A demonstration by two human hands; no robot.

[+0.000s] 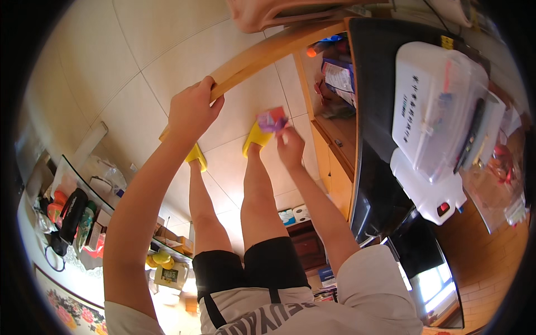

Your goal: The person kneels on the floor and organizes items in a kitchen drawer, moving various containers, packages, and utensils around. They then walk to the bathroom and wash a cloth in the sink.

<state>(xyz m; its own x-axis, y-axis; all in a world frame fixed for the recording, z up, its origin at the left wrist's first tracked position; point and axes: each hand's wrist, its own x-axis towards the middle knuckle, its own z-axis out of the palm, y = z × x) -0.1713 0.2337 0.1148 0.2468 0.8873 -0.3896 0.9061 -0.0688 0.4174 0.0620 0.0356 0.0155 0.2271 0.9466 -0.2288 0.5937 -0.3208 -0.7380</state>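
Note:
My left hand [192, 112] grips the top edge of an open wooden cabinet door [259, 52], with the thumb wrapped over it. Between the thumb and fingers of my right hand [292, 147] is a small red and purple packet [272, 119], blurred and held above the floor near a yellow slipper [255, 138]. To the right of that hand lies the open wooden cabinet [335, 142]. Inside it are a blue bag with a white printed label [337, 79] and an orange-tipped item [311, 52]; other contents are dark and hard to make out.
On the black cabinet top [372, 125] stands a white plastic box with a clear front [423, 96], bearing writing. A glass-topped table [90, 184] at left carries bottles and a black case [74, 213]. A pinkish chair [268, 14] stands beyond the door, on the tiled floor [188, 54].

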